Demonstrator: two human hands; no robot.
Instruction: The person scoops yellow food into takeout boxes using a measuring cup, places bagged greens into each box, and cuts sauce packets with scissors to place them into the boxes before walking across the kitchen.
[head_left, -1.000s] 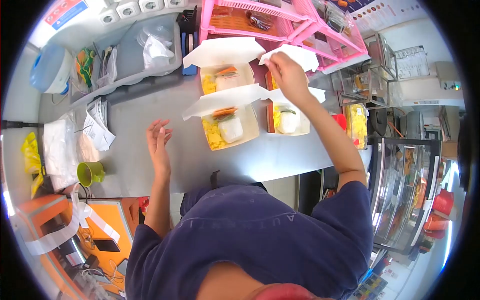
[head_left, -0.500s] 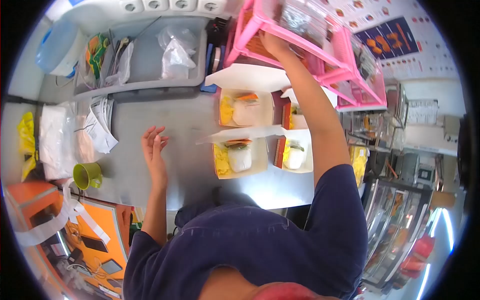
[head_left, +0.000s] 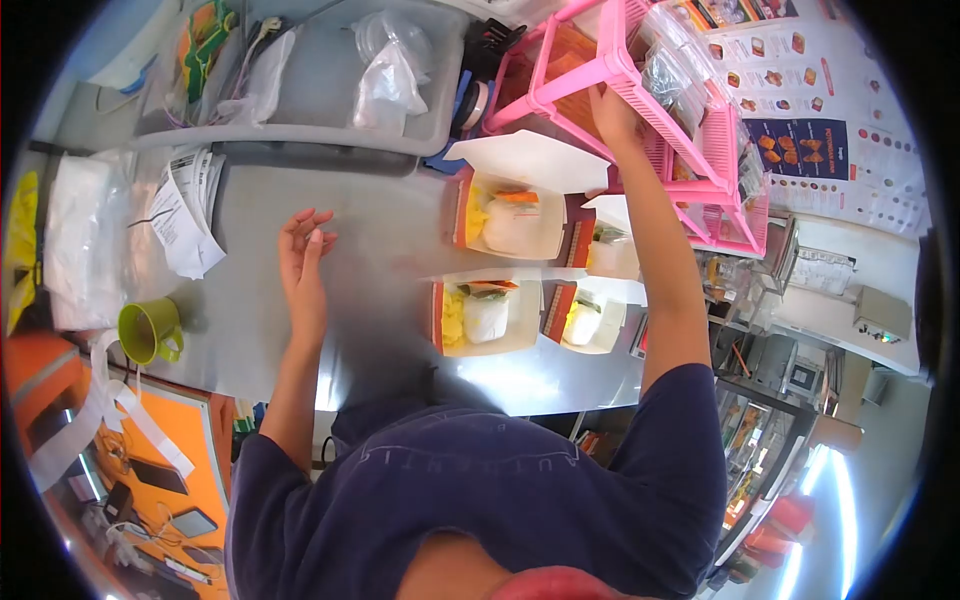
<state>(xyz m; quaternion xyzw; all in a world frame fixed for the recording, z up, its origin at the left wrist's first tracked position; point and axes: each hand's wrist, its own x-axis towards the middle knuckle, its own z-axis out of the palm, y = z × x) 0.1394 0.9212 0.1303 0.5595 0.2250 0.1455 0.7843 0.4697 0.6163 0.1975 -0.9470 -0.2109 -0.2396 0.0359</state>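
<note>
Head view: left hand [head_left: 303, 250] unclenched over metal counter [head_left: 385, 235]; right hand [head_left: 617, 122] at slatted plastic rack [head_left: 667, 125], grip unclear.

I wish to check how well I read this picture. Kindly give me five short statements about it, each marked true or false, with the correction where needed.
1. Four food boxes stand on the metal table. True.
2. All the food boxes are shut. False: they are open, with food showing inside.
3. The right hand reaches into the pink rack. True.
4. A green cup stands near the printed papers. True.
5. The left hand grips the green cup. False: it is apart from the cup, with nothing visible in it.
</note>
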